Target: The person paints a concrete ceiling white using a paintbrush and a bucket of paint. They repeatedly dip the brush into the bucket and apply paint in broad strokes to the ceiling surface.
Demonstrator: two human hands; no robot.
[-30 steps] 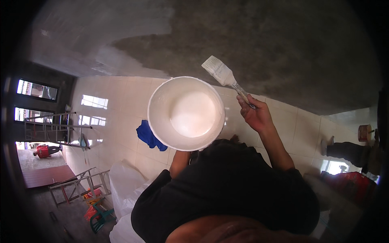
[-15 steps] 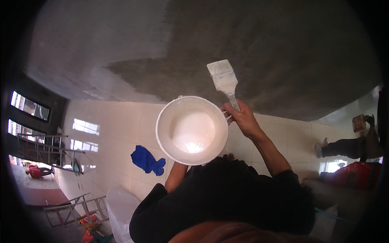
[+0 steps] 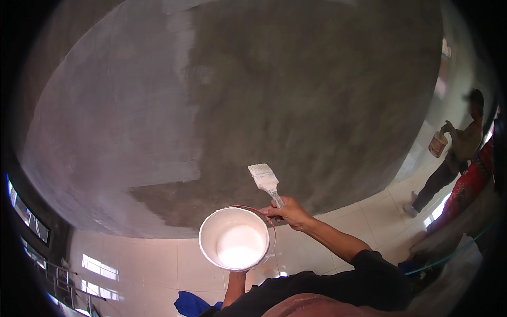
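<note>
A white bucket with white paint-like liquid inside is held in front of me at the lower middle. My left forearm runs up beneath it; my left hand supports the bucket from below, its fingers hidden. In my right hand is a broad paintbrush, gripped by its short handle. The bristles are coated white and point up and left towards the wall, apart from it as far as I can see. A thin reddish wire handle arches from the bucket's rim to my right fingers.
A wall fills the view ahead, lighter grey at left and dark grey at right. Pale floor tiles run below it, with blue cloth near my left arm. At right another person holds a pail. Metal scaffolding stands at left.
My view has tilted up, showing more wall. The bucket and brush now sit lower in view, and the wire handle stands raised by my right fingers. The brush stays in my right hand.
</note>
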